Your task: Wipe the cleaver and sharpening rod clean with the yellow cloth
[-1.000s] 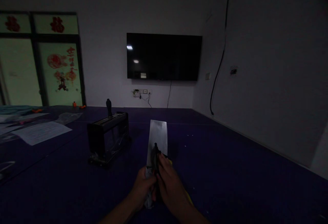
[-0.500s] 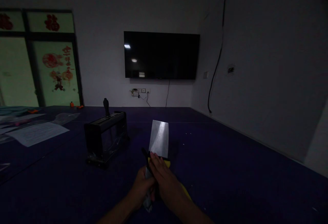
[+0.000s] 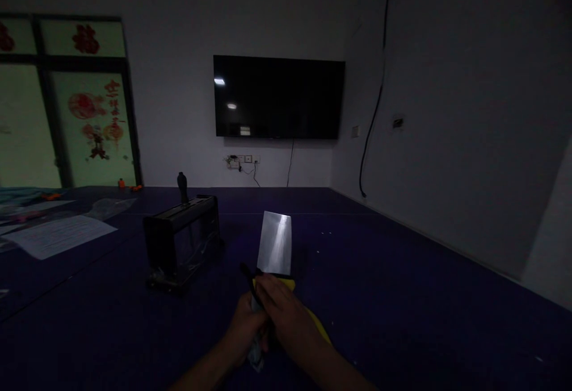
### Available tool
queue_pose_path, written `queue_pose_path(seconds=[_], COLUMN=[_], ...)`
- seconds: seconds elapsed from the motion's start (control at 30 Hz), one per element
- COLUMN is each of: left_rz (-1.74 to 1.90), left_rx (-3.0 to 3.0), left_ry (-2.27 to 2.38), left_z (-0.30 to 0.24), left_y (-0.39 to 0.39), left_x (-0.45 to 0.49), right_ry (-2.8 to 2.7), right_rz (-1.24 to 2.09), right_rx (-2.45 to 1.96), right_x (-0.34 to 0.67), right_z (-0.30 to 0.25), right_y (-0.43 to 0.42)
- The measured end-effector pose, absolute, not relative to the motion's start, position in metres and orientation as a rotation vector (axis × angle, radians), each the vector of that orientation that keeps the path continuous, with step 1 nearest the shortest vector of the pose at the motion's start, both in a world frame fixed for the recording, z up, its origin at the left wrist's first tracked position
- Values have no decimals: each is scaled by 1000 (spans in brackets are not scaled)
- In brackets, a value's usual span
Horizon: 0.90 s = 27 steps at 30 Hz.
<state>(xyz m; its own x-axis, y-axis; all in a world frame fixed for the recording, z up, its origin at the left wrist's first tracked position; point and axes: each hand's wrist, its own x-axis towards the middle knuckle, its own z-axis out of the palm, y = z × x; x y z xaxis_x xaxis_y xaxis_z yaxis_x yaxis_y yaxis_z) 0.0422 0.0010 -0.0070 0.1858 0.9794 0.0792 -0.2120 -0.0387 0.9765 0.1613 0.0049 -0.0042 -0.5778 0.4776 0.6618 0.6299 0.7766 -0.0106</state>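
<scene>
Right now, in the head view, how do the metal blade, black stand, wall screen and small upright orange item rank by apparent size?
1. Wall screen
2. Black stand
3. Metal blade
4. Orange item

This is picture size only; they stand at different distances.

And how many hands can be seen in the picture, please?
2: the left hand, gripping a greyish item below the shiny blade, and the right hand, to its right, partly covering a yellow part. No other hand shows.
</scene>
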Motion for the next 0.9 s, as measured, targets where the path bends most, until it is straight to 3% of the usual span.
queue_pose_path(seconds=[0.37, 0.9], left_rz=[1184, 1281], left_rx=[1146, 1016], left_ry=[941, 856], left_z=[-11, -9], left_y=[4, 12], left_x=[41, 30], right_ry=[-2486, -2279], right_rz=[-148, -131], right_rx=[-770, -982], right_x=[169, 179], right_z=[8, -8], right_y=[10, 24])
